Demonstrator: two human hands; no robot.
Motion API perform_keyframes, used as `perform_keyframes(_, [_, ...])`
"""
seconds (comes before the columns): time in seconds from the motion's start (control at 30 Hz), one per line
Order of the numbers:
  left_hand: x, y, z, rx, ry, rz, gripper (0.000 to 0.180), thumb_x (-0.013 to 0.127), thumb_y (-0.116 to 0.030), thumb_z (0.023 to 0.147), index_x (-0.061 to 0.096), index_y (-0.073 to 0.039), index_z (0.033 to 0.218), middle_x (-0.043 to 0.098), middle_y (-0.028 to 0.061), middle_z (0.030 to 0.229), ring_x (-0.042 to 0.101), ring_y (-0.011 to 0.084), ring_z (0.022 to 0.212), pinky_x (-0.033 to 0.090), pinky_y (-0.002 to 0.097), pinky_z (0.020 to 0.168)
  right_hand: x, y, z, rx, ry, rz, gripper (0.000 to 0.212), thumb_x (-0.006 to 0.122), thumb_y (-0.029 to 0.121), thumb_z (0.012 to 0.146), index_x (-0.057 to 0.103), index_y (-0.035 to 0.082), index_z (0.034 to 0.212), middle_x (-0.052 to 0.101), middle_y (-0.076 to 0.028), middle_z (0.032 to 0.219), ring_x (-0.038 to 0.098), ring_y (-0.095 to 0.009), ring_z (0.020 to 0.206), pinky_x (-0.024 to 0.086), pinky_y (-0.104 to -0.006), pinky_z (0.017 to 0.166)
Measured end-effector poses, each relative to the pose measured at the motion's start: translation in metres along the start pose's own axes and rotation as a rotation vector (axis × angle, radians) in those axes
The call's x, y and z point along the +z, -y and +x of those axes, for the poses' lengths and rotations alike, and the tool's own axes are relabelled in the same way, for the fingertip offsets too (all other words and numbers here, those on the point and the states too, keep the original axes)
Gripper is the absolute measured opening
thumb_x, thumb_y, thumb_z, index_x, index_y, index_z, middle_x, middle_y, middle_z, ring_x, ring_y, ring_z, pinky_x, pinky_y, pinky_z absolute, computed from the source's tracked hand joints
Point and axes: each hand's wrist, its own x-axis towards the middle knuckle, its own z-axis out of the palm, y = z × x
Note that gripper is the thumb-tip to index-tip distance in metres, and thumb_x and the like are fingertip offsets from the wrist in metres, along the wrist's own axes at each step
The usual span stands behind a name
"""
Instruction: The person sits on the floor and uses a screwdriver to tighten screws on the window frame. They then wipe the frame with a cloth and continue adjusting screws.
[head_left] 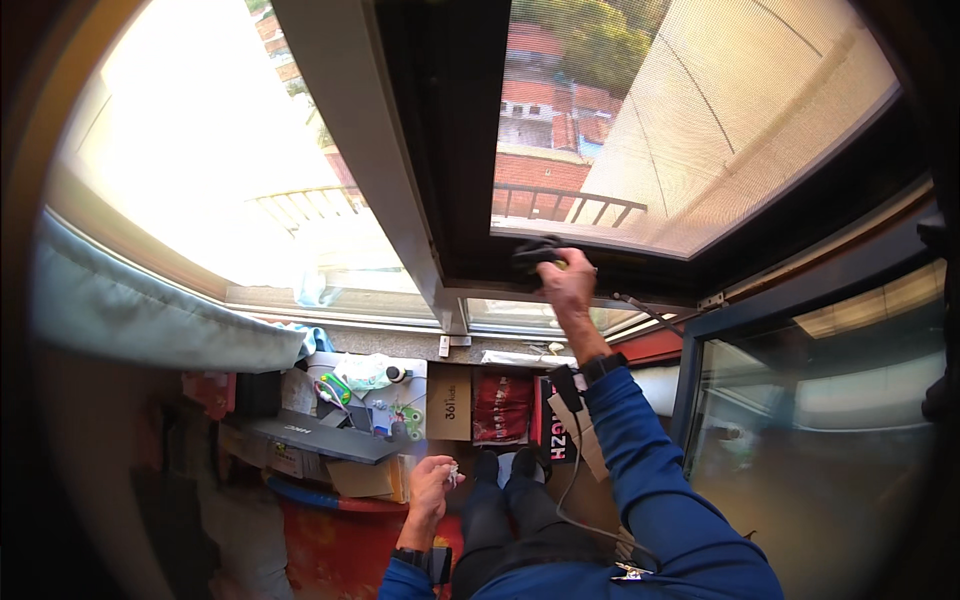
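My right hand (568,288) reaches up to the lower bar of the dark window frame (470,262). Its fingers are closed around a black cloth-like thing (534,254), which looks soft but is smeared by motion. Above it stretches the mesh screen (720,110) set in that frame. Low in front of my body, my left hand (430,490) has its fingers curled on a small whitish crumpled piece (455,473), whose kind I cannot make out.
A glass sash (820,400) stands swung open at the right, with a stay arm (648,312) by the frame. Below the sill are a cardboard box (449,402), a red package (501,408) and a cluttered white table (412,375). A pale curtain (150,300) hangs left.
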Motion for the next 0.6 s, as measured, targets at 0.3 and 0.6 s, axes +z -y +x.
perform_keyframes(0.3, [-0.021, -0.015, -0.019, 0.067, -0.047, -0.042, 0.009, 0.056, 0.001, 0.095, 0.062, 0.0, 0.101, 0.064, 0.0083, 0.091, 0.066, 0.0178, 0.072, 0.063, 0.0351, 0.067, 0.044, 0.168, -0.021, 0.092, 0.209, 0.647, 0.023, 0.07, 0.009, 0.089, 0.063, -0.006, 0.105, 0.067, -0.009, 0.082, 0.067, -0.015, 0.061, 0.06, -0.0281, 0.052])
perform_keyframes(0.6, [-0.039, -0.004, -0.02, 0.073, -0.083, -0.115, 0.011, 0.057, 0.001, 0.094, 0.062, 0.001, 0.104, 0.065, 0.009, 0.094, 0.066, 0.0175, 0.074, 0.063, 0.0348, 0.07, 0.083, 0.108, -0.017, -0.822, -0.135, -0.169, 0.033, 0.066, 0.001, 0.077, 0.059, 0.0, 0.109, 0.063, -0.021, 0.095, 0.064, -0.043, 0.085, 0.056, -0.0453, 0.076])
